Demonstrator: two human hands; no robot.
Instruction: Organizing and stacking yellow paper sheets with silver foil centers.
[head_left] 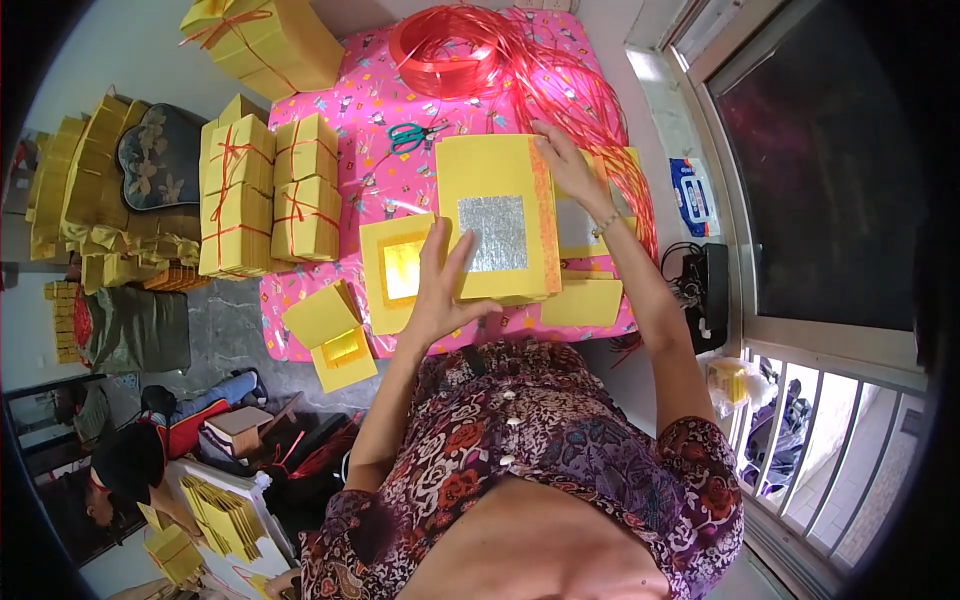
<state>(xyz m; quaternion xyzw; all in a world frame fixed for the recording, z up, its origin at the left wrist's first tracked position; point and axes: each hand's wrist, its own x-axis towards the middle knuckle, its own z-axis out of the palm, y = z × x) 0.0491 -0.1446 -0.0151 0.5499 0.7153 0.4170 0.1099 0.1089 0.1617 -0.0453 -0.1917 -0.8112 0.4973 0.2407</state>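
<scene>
In front of me on the table lies a thick stack of yellow paper sheets (pixel 485 170). Its top sheet bears a silver foil square (pixel 493 235) and an orange strip along the right side. My left hand (pixel 440 290) is at the stack's lower left, its fingers spread and its thumb pointing right along the near edge. At the far right corner rests my right hand (pixel 570 170), fingers stretched along the side; its thumb is not clearly seen. Left of the stack, partly under my left hand, are yellow sheets with a gold foil square (pixel 403 268).
Teal-handled scissors (pixel 408 137) and a coil of red plastic strapping (pixel 445 55) lie on the pink patterned tablecloth (pixel 365 185). Tied yellow paper bundles (pixel 237 195) stand at left. A small folded yellow piece (pixel 335 335) is near the front edge. Another person (pixel 150 465) works at lower left.
</scene>
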